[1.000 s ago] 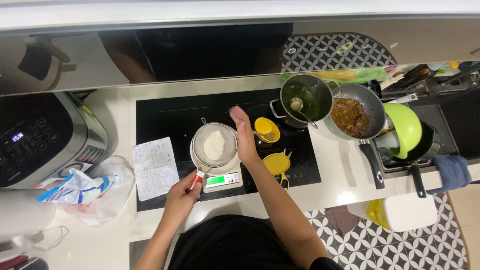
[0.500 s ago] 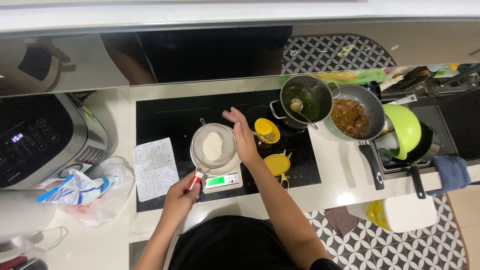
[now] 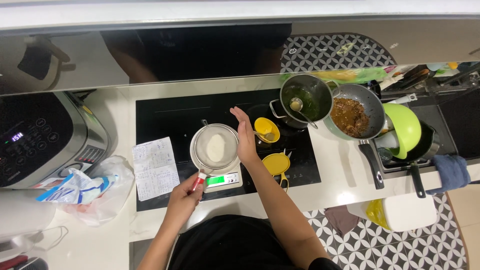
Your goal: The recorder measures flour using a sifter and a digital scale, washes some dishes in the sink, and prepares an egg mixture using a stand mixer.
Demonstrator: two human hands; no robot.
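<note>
At the far left of the white surface (image 3: 345,170) stands a silver appliance (image 3: 45,140) with a dark control panel, and in front of it lies a crumpled plastic bag (image 3: 85,192) with blue and white packaging. Next comes a sheet of paper (image 3: 156,167) covered in handwriting, lying partly on the edge of the black cooktop (image 3: 170,117). The left hand (image 3: 184,200) has its fingers clamped on the red handle of a round mesh sieve (image 3: 216,146), which holds a heap of white powder and sits over a kitchen scale (image 3: 222,179) with a lit green display. The right hand (image 3: 246,137) stands open and flat, fingers together, its palm just beside the sieve's right rim; whether it touches cannot be told. Right of that hand are two small yellow bowls (image 3: 267,129), one behind the other. Further right, a steel pot (image 3: 306,96) holds dark green liquid and a ladle, touching a pan (image 3: 352,114) of brown food. A lime-green bowl (image 3: 406,127) rests tilted beyond, and a blue cloth (image 3: 452,172) hangs at the far edge.
</note>
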